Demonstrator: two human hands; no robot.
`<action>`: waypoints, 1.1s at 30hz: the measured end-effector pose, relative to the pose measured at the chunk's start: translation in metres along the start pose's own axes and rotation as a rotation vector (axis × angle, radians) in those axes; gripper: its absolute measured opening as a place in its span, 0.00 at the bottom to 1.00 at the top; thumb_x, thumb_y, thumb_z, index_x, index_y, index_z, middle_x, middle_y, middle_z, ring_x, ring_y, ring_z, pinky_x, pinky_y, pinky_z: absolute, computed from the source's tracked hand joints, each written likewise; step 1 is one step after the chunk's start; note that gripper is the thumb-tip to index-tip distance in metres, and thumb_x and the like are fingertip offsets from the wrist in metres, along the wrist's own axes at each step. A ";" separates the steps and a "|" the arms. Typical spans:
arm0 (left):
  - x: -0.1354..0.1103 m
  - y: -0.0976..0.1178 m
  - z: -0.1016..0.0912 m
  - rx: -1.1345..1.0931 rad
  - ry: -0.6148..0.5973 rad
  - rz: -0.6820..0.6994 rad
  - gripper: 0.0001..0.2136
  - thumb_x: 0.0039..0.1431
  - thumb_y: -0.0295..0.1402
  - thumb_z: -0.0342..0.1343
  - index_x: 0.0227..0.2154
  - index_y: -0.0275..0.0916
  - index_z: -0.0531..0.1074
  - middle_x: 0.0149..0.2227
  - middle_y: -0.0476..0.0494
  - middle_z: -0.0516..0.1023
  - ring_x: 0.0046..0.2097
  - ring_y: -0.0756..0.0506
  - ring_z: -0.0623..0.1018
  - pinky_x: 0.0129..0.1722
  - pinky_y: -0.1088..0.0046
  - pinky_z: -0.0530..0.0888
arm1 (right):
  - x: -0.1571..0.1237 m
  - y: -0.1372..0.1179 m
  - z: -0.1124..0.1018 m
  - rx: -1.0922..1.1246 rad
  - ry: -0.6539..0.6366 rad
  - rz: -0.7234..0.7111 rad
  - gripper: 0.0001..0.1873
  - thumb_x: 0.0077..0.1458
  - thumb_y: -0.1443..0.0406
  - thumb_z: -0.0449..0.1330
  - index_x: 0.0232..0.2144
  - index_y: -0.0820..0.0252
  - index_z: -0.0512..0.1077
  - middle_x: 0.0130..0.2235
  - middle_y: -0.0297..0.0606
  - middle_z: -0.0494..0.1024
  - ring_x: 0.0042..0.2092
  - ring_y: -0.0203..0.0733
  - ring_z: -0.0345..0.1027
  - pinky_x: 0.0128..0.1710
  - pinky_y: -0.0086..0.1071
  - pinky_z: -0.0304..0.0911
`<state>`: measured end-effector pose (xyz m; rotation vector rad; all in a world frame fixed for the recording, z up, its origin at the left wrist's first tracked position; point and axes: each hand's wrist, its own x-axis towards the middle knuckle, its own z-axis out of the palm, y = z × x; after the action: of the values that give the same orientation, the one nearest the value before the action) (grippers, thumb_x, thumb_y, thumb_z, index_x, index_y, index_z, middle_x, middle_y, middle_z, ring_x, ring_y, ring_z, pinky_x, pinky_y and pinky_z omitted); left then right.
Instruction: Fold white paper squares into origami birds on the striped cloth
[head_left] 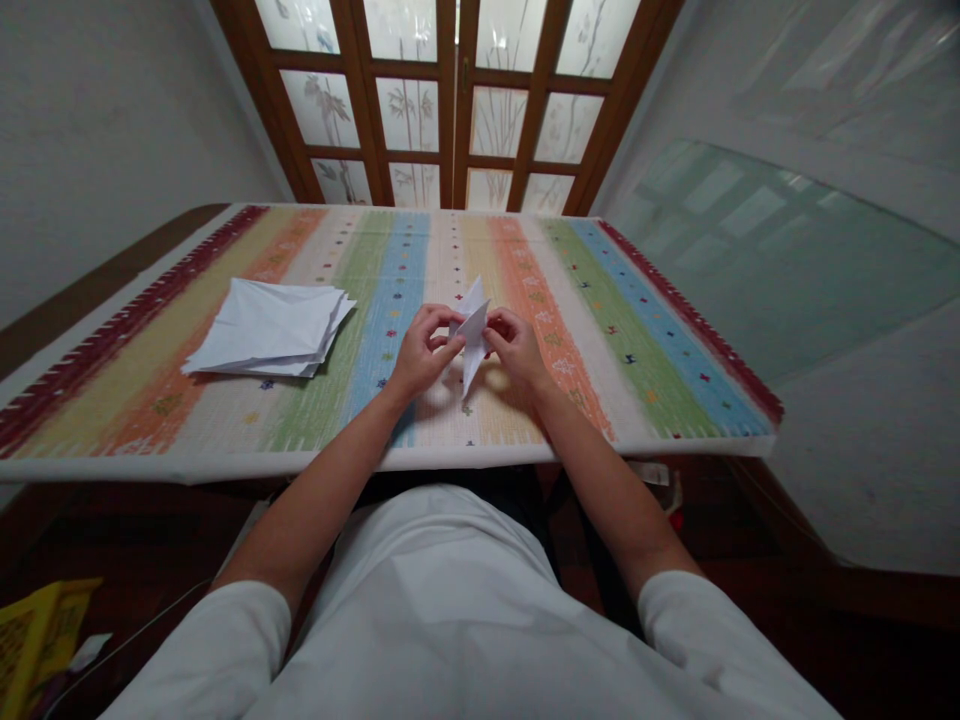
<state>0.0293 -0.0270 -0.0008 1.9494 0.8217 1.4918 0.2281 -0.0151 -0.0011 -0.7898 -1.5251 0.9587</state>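
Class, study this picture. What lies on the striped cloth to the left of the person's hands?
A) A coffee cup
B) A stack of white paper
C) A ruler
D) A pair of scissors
B. A stack of white paper lies on the striped cloth, left of the left hand and right hand, which hold a folded paper.

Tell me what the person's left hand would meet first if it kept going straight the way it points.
The folded white paper: the left hand already has its fingertips on it. Just past it, the right hand seems next, though depth is unclear.
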 end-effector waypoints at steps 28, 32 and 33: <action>0.004 -0.004 -0.001 -0.088 0.047 -0.153 0.24 0.66 0.54 0.65 0.54 0.42 0.79 0.47 0.38 0.83 0.42 0.45 0.82 0.31 0.76 0.81 | 0.001 -0.004 -0.008 0.009 0.013 0.037 0.18 0.55 0.53 0.70 0.46 0.48 0.76 0.53 0.37 0.80 0.47 0.46 0.75 0.44 0.37 0.74; 0.004 -0.001 0.001 -0.105 0.067 -0.212 0.25 0.70 0.59 0.56 0.48 0.41 0.82 0.49 0.36 0.84 0.44 0.44 0.82 0.32 0.74 0.82 | 0.001 -0.008 -0.007 0.030 -0.010 0.056 0.12 0.56 0.53 0.67 0.31 0.53 0.74 0.49 0.38 0.79 0.46 0.45 0.73 0.42 0.35 0.72; 0.004 -0.001 0.002 -0.106 0.076 -0.229 0.26 0.71 0.59 0.54 0.47 0.41 0.82 0.49 0.36 0.84 0.45 0.43 0.82 0.32 0.74 0.82 | 0.000 -0.009 -0.007 0.028 -0.017 0.067 0.13 0.56 0.53 0.66 0.29 0.54 0.73 0.49 0.39 0.79 0.47 0.46 0.73 0.42 0.35 0.71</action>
<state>0.0316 -0.0236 0.0007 1.6695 0.9444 1.4481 0.2352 -0.0180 0.0076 -0.8193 -1.5045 1.0359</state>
